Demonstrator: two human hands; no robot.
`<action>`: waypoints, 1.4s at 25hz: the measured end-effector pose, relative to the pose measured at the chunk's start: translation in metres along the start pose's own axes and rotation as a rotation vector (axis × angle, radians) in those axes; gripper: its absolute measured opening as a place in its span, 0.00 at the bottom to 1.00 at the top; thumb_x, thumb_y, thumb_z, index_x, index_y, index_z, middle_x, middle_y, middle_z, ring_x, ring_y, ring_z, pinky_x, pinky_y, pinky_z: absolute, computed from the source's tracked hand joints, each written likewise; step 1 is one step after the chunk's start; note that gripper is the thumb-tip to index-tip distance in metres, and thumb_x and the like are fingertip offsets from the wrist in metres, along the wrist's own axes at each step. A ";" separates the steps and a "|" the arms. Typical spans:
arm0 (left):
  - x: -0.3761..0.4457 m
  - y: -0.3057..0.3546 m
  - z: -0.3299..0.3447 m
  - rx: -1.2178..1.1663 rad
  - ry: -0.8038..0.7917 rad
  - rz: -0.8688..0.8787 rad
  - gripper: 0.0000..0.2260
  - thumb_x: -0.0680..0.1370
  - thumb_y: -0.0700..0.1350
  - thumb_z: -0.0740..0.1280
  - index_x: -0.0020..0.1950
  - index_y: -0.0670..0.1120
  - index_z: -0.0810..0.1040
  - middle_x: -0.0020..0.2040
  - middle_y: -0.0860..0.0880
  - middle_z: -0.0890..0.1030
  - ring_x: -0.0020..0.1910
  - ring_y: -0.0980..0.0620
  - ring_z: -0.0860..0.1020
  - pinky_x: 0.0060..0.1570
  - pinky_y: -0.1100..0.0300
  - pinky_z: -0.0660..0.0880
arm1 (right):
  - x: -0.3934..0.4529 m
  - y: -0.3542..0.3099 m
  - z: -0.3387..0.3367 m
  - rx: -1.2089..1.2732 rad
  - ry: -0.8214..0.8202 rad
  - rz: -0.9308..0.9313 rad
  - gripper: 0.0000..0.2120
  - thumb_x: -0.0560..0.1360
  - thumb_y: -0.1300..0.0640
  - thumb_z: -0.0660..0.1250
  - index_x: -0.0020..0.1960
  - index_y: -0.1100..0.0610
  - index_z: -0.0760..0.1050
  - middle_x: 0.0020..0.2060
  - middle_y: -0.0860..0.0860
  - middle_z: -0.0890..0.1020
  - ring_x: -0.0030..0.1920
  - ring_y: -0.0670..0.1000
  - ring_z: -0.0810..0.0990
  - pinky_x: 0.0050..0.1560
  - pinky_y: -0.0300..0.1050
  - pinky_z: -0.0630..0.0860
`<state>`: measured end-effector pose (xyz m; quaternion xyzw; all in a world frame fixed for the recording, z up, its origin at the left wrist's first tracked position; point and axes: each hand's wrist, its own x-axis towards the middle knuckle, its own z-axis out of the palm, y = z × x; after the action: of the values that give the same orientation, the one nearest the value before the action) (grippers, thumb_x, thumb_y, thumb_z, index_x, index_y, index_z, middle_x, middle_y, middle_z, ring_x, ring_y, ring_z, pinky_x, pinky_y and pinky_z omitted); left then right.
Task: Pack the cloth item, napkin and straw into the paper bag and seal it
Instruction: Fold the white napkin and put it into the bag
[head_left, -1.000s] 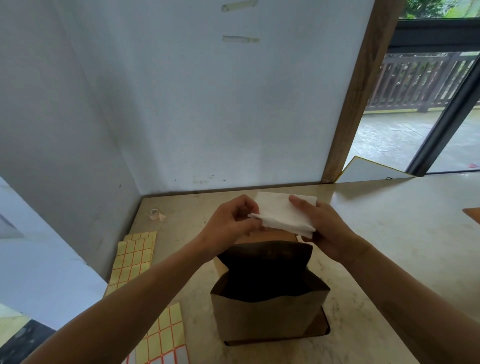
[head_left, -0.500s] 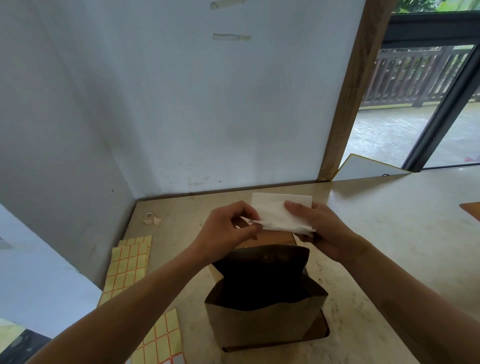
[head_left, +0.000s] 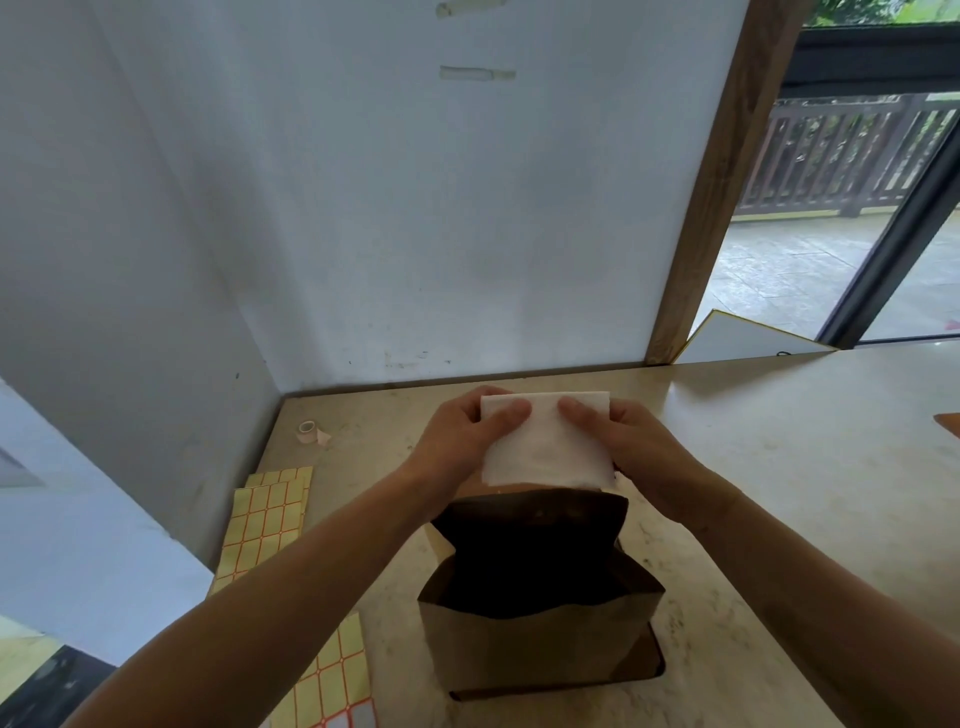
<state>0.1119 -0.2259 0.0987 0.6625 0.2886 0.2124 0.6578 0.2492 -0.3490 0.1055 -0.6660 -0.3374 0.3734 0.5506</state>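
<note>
A brown paper bag (head_left: 540, 649) stands upright on the counter with its mouth wide open and its inside dark. Just above the bag's back rim I hold a folded white napkin (head_left: 545, 447) flat and facing me. My left hand (head_left: 457, 441) pinches its left edge and my right hand (head_left: 639, 457) pinches its right edge, thumbs on the front. The napkin's lower edge hangs right at the bag's opening. I see no straw, and no cloth item shows inside the bag.
Yellow label sheets (head_left: 265, 519) lie on the counter to the left of the bag, more (head_left: 332, 680) near the front edge. A small tape roll (head_left: 309, 431) sits in the back left corner. White walls close the back and left; a wooden post (head_left: 706, 208) stands at right.
The napkin went from a tilted, edge-on hold to upright and facing me, spread between both hands. My left hand shifted from a fingertip pinch to gripping the left edge.
</note>
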 end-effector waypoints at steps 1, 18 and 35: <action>-0.002 0.001 0.003 0.018 0.038 0.045 0.05 0.76 0.52 0.69 0.48 0.52 0.81 0.47 0.48 0.83 0.47 0.49 0.81 0.42 0.59 0.77 | -0.001 -0.001 0.002 -0.016 0.030 -0.017 0.15 0.76 0.44 0.63 0.52 0.54 0.79 0.44 0.52 0.83 0.43 0.50 0.84 0.37 0.37 0.77; -0.018 0.003 0.019 0.269 0.305 0.340 0.11 0.82 0.51 0.59 0.52 0.48 0.78 0.41 0.54 0.80 0.38 0.62 0.77 0.35 0.71 0.71 | -0.011 0.002 0.025 -0.185 0.438 -0.318 0.17 0.77 0.44 0.62 0.41 0.56 0.80 0.37 0.57 0.82 0.39 0.54 0.79 0.39 0.56 0.78; -0.013 -0.009 -0.005 0.635 0.263 0.580 0.11 0.80 0.52 0.61 0.51 0.47 0.79 0.36 0.57 0.78 0.34 0.60 0.77 0.32 0.69 0.72 | -0.008 -0.007 -0.008 -0.384 -0.073 -0.189 0.14 0.74 0.45 0.66 0.60 0.44 0.75 0.47 0.44 0.82 0.45 0.44 0.81 0.37 0.34 0.77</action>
<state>0.0985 -0.2311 0.0914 0.8525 0.2230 0.3711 0.2930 0.2522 -0.3585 0.1141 -0.7102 -0.4828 0.2729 0.4337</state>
